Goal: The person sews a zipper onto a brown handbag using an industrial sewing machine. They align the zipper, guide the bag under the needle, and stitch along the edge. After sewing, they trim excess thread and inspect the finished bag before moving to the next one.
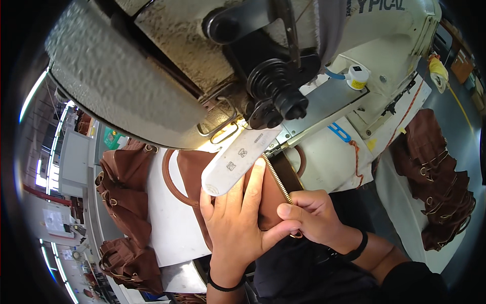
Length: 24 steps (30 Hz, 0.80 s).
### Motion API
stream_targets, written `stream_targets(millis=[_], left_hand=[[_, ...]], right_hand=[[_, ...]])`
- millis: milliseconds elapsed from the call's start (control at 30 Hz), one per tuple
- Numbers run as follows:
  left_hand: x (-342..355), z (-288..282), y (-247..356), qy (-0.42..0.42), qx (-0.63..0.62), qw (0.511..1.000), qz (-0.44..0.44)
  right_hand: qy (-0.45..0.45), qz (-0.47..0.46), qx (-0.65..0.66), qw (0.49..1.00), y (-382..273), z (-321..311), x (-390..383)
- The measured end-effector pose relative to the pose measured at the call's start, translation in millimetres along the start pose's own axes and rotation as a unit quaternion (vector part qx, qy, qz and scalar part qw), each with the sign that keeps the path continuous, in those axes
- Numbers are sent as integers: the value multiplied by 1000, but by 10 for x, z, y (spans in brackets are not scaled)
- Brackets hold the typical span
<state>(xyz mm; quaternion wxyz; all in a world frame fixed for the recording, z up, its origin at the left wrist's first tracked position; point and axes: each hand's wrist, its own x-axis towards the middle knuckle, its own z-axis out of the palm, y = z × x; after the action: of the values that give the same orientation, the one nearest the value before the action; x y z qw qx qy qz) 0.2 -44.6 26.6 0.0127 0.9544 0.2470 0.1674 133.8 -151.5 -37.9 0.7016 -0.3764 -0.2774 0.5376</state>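
Observation:
A brown leather bag (271, 205) with a rounded handle (174, 187) lies under the head of a sewing machine (126, 86). A gold-toothed zipper (276, 177) runs along its edge toward the stitching area. My left hand (230, 230) is flat on the leather with its fingers stretched forward, their tips partly beneath a whitish round-ended plate (235, 164). Closer to me on the right, my right hand (316, 218) pinches the zippered edge between thumb and fingers. The needle itself is hidden behind the machine's parts.
Several brown leather bags (126, 197) are stacked at the left, and more brown bags (430, 182) lie in a row at the right. A blue plastic piece (339, 133) with orange cord sits on the white work surface (319, 159). A small white round device (357, 77) rests on the machine bed.

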Motion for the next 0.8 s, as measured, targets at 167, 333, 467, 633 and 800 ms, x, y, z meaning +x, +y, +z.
stream_targets(millis=[167,333,467,633,800], left_hand=[[-12,18,-21,7,-2,1000,6],[20,75,-43,24,-16,1000,0],[-73,112,19,37,1,999,-5],[-10,212,-101,63,-40,997,-3],[88,269,-262,93,-53,994,16]], right_hand=[[1,-20,-30,999,-17,-7,10],[12,-13,-28,999,-69,-3,120],[1,-19,-48,999,-122,-7,188],[14,-21,-64,998,-116,-7,315],[17,-38,-64,997,-57,-4,463]])
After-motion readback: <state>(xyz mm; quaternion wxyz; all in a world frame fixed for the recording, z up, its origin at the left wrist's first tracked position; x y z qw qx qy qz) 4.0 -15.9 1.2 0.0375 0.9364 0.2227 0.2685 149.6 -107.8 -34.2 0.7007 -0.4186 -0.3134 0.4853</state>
